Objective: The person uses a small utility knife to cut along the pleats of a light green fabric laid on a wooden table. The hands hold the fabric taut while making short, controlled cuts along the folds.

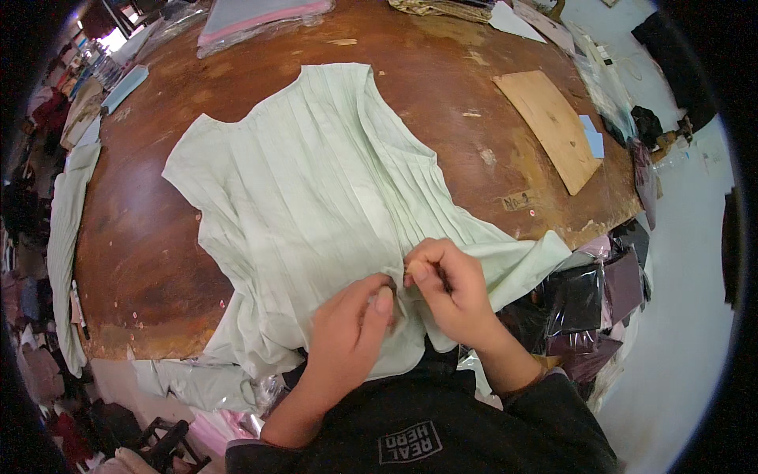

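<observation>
A pale mint, sleeveless pleated garment (292, 197) lies spread on the wooden table, its lower part reaching the near edge by my body. My left hand (353, 320) is closed on the fabric at the lower middle, beside the long front opening. Just right of it, my right hand (444, 294) pinches the cloth along that same opening, thumb against forefinger. What exactly lies between the fingertips is too small to make out.
A plywood board (545, 126) and blue card (592, 134) lie at the table's (134, 245) right. Bagged dark garments (576, 304) pile beside its near right edge. Pale folded cloth (71, 245) runs along the left edge, near a marker (78, 304). Clear plastic packs (260, 20) sit at the back.
</observation>
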`<state>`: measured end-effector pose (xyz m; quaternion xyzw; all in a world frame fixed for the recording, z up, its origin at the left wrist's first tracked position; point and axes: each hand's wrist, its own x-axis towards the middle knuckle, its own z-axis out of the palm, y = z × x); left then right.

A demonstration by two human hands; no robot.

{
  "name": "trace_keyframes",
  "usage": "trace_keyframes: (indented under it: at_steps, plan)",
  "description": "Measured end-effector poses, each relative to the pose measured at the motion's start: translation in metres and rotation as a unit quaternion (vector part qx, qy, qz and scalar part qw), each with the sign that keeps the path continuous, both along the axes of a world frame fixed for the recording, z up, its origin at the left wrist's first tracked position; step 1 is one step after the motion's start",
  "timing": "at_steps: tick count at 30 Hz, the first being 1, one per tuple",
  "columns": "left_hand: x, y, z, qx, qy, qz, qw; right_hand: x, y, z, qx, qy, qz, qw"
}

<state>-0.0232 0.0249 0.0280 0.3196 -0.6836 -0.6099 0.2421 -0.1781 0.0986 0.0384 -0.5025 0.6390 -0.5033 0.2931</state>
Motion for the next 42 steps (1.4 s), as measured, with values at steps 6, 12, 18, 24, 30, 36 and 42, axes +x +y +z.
trace_keyframes:
  at_steps: [6,12,18,24,30,36,42]
  plan:
    - [-0.013,0.0,-0.012,0.267,0.09,0.02,0.959,0.006,0.0,-0.003,-0.065,0.022,0.04,0.997]
    - [-0.021,0.012,-0.023,0.256,0.202,0.158,0.932,0.006,-0.006,0.003,-0.131,0.127,-0.043,0.982]
    - [-0.017,0.01,-0.026,0.348,0.299,0.155,0.875,0.009,-0.004,-0.005,-0.14,0.153,-0.061,0.976]
    - [-0.019,0.011,-0.025,0.368,0.322,0.152,0.859,0.007,-0.004,-0.012,-0.122,0.126,-0.086,0.981]
    - [-0.019,0.013,-0.021,0.352,0.343,0.172,0.854,0.008,0.015,-0.001,-0.124,-0.002,-0.232,0.965]
    - [-0.019,0.015,-0.022,0.293,0.315,0.181,0.884,0.008,0.021,0.006,-0.157,0.135,-0.298,0.932]
    - [-0.018,0.017,-0.027,0.179,0.303,0.162,0.922,0.02,0.0,0.034,-0.094,0.224,-0.094,0.965]
